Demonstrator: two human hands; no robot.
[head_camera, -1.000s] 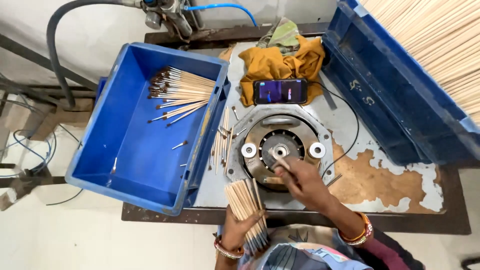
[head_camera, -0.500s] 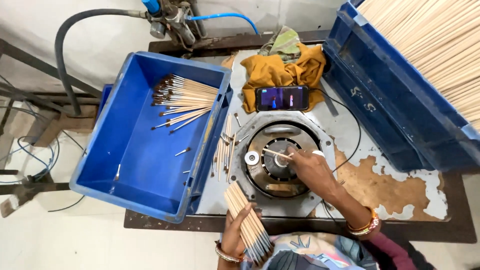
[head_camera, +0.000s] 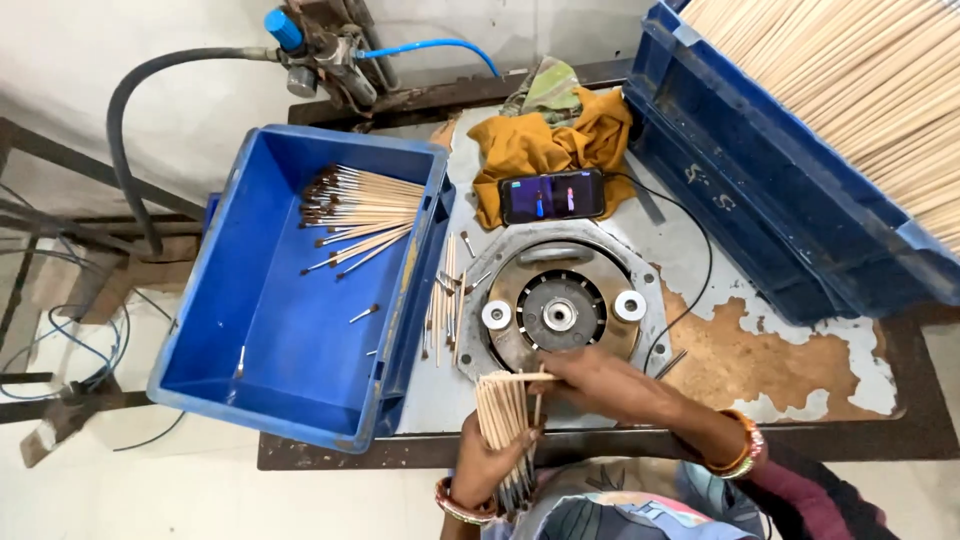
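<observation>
The left hand (head_camera: 490, 465) has its grip clamped round a bundle of thin sticks (head_camera: 505, 410) at the near edge of the desk (head_camera: 800, 400), the bundle's long axis running near to far, its far ends fanned just short of the round metal machine plate (head_camera: 560, 312). The right hand (head_camera: 600, 382) reaches in from the right and its fingers are pinched together on a single stick (head_camera: 525, 377) lying crosswise, left to right, over the top of the bundle. So the right hand is the nearer to the plate's centre hub, which lies just beyond it on the far side. A blue tray (head_camera: 290, 400) with dark-tipped sticks (head_camera: 355, 205) sits left, a phone (head_camera: 552, 196) on an orange cloth (head_camera: 540, 145) beyond.
</observation>
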